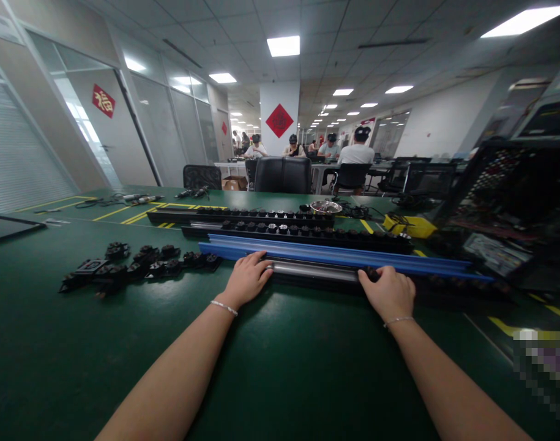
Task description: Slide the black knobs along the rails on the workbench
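A long black rail (316, 269) with a shiny grey channel lies crosswise in front of me on the green table. My left hand (248, 278) is closed over the rail's left end, its fingers bent over the top. Farther right, my right hand (390, 293) is closed around a small dark module (373, 275) on the same rail; the fingers hide most of it. More dark modules sit on the rail to the right of that hand, blurred. Just behind lies a long blue rail (335, 252). Loose black modules with round faces (167, 266) are heaped to the left of my left hand.
Two more black rails carrying modules (302, 230) lie behind the blue one. Farther back are a metal dish (325, 207), a yellow tray (410, 225) and cables (360, 210). A dark rack (504, 196) stands at right. Several people sit at far desks beyond a black chair (283, 174).
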The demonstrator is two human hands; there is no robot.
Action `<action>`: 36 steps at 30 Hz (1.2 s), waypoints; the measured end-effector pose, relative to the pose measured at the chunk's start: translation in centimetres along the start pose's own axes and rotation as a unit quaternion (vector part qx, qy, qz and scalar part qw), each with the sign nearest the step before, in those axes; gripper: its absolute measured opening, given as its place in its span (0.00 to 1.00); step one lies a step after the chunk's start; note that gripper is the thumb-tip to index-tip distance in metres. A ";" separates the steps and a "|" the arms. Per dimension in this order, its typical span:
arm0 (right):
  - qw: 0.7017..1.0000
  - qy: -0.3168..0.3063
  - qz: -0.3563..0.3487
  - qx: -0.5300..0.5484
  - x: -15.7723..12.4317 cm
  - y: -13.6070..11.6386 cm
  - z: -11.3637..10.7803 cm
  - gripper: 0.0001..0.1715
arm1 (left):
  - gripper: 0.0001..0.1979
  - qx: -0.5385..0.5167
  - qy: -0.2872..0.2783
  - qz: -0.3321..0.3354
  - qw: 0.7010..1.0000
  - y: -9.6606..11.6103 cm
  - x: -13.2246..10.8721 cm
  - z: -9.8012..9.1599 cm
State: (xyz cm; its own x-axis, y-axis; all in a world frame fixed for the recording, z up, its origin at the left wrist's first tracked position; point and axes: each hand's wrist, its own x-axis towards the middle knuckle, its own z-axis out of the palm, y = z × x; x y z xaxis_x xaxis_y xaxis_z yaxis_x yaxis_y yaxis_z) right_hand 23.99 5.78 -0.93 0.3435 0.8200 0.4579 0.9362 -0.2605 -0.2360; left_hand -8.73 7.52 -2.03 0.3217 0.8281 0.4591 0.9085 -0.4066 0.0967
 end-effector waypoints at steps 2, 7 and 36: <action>1.000 -0.003 -0.003 0.003 0.0 0.0 0.0 0.26 | 0.18 0.004 0.000 0.000 1.000 0.0 0.0 0.0; 1.000 -0.005 -0.008 0.013 0.0 0.1 0.2 0.25 | 0.19 0.008 -0.002 0.003 1.000 0.0 0.0 0.0; 0.991 -0.035 -0.108 0.075 -0.5 -1.0 0.1 0.22 | 0.17 0.000 -0.002 -0.005 1.000 0.1 0.0 -0.1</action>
State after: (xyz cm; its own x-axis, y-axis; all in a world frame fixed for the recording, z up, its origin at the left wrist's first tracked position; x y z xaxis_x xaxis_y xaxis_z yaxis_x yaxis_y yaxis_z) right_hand 22.89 5.70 -1.04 0.1249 0.8832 0.4520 0.9642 -0.0006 -0.2652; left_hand -8.63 7.47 -1.90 0.3146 0.8334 0.4545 0.9112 -0.3993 0.1016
